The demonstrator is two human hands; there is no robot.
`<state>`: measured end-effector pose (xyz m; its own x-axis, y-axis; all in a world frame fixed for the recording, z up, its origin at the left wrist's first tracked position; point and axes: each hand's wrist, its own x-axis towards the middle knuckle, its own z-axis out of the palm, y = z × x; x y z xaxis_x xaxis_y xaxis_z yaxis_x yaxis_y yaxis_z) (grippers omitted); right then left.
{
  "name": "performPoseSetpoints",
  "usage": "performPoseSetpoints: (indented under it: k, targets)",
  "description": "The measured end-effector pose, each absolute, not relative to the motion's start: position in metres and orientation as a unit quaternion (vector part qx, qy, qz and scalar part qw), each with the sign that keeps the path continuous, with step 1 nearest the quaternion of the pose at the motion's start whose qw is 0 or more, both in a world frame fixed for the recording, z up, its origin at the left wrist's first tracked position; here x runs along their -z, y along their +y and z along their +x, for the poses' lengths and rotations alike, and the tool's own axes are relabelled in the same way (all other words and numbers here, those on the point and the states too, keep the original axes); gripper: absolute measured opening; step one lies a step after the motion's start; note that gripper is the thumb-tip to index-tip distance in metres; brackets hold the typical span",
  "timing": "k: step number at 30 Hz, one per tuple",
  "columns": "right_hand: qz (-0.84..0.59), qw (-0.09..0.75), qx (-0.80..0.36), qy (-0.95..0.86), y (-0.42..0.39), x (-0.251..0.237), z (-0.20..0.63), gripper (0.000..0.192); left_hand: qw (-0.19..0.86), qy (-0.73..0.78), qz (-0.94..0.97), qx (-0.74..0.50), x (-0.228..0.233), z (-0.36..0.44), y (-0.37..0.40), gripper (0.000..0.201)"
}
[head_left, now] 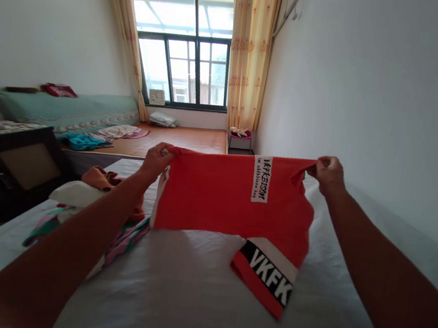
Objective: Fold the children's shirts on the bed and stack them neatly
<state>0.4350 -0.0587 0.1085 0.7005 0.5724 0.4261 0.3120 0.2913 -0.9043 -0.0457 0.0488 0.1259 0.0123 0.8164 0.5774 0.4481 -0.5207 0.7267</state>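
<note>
Red shirt [218,196] is hanging stretched between my two hands above the white bedsheet [183,300], its top edge running level from left to right and its body dropping straight down toward the mattress. I am pinching one upper corner in my left hand [157,158], fingers closed tight on the cloth, and the opposite corner in my right hand [329,174], likewise clamped on a bunched fold of fabric. The long axis of the held edge is lying crosswise to my view, with both hands at much the same height and reach, neither plainly nearer. The lower hem is touching the sheet, and one sleeve [266,276], banded in white and black with bold lettering, is lying flat on the bed just below and to the right. A narrow white label [261,178] with black print is running down the shirt's front near the top. The cloth is looking soft, thin and matte, creasing where my fingers are gathering it. To the left, just beside my left forearm, a pile of clothes [91,206] in orange, white and striped green and pink is resting on the bed. Beyond, pale curtains [249,49] are framing a bright window [186,45].
</note>
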Motion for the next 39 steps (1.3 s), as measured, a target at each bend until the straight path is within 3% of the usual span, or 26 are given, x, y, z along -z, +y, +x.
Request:
performPoseSetpoints:
  k: [2,5,7,10,13,15,20,23,25,31,34,36,39]
  targets:
    - [-0.587,0.699,-0.109,-0.394,-0.04,-0.116,0.428,0.036,0.089,0.503,0.664,-0.546,-0.122,-0.035,0.066,0.039]
    - [-0.622,0.591,-0.082,-0.508,-0.038,-0.114,0.416,0.053,0.008,0.528,0.697,-0.486,-0.105,-0.025,0.074,0.043]
    - [-0.614,0.474,-0.1,-0.624,-0.057,-0.103,0.411,0.054,0.045,0.465,0.797,-0.383,-0.085,-0.025,0.063,0.037]
    - [-0.553,0.249,-0.221,-0.764,-0.098,-0.076,0.411,0.059,0.124,0.312,0.924,-0.184,-0.051,-0.037,0.031,0.031]
    - [-0.521,0.095,-0.28,-0.801,-0.131,-0.045,0.414,0.071,0.11,0.275,0.953,-0.062,-0.026,-0.054,0.004,0.04]
    - [-0.52,0.093,-0.264,-0.807,-0.141,-0.027,0.414,0.068,0.068,0.324,0.943,-0.04,-0.019,-0.062,-0.006,0.043]
    - [-0.55,0.214,-0.187,-0.785,-0.134,-0.005,0.407,0.028,-0.006,0.44,0.897,-0.038,-0.022,-0.057,-0.011,0.025]
    - [-0.564,0.283,-0.196,-0.751,-0.138,-0.021,0.409,0.04,-0.021,0.469,0.882,-0.044,-0.034,-0.055,-0.011,0.016]
    - [-0.555,0.285,-0.249,-0.741,-0.15,-0.042,0.414,0.05,0.014,0.455,0.889,-0.044,-0.045,-0.06,-0.015,0.012]
    - [-0.493,0.117,-0.47,-0.723,-0.189,-0.085,0.415,0.047,0.276,0.331,0.901,0.05,-0.073,-0.082,-0.038,0.006]
    - [-0.482,0.083,-0.514,-0.705,-0.178,-0.078,0.415,0.046,0.361,0.31,0.875,0.09,-0.075,-0.077,-0.039,0.027]
    - [-0.518,0.126,-0.496,-0.686,-0.155,-0.069,0.422,0.048,0.361,0.316,0.877,0.038,-0.072,-0.069,-0.027,0.034]
    - [-0.618,0.224,-0.384,-0.648,-0.106,-0.056,0.439,0.05,0.271,0.358,0.887,-0.108,-0.063,-0.055,0.008,0.034]
